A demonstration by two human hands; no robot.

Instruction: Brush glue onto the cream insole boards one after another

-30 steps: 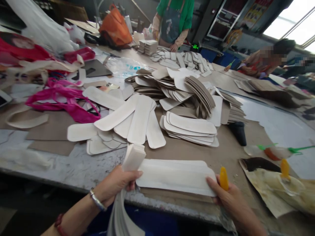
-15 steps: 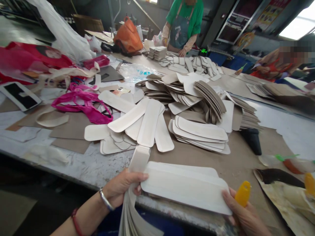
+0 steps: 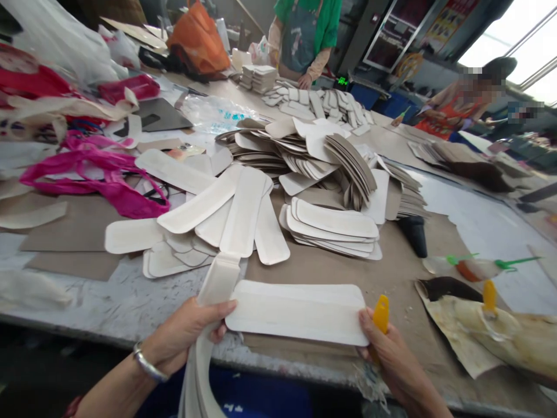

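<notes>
A long white rounded panel (image 3: 298, 313) is stretched level between my two hands at the table's front edge. My left hand (image 3: 185, 328) is closed, its thumb on the panel's left end. A bundle of white strips (image 3: 216, 281) runs past that hand and droops below the table edge. The fingers of my right hand (image 3: 387, 348) pinch the panel's right end. A tool with a yellow handle (image 3: 382, 313) is also tucked in this hand; its working end is hidden. Beyond the panel lie loose white panels (image 3: 246, 215) fanned in a heap, beside a neat white stack (image 3: 335, 223).
Grey-brown piled pieces (image 3: 300, 145) stand farther back. On the right are a black cone-shaped object (image 3: 412, 235), green-tipped bottles (image 3: 474, 267) and another yellow handle (image 3: 489, 296). A pink strap bag (image 3: 100, 174) lies left. Two people work across the table.
The view has swung right, so things appear farther left. A second panel edge that stuck out behind the held panel no longer shows. Both hands keep their grip.
</notes>
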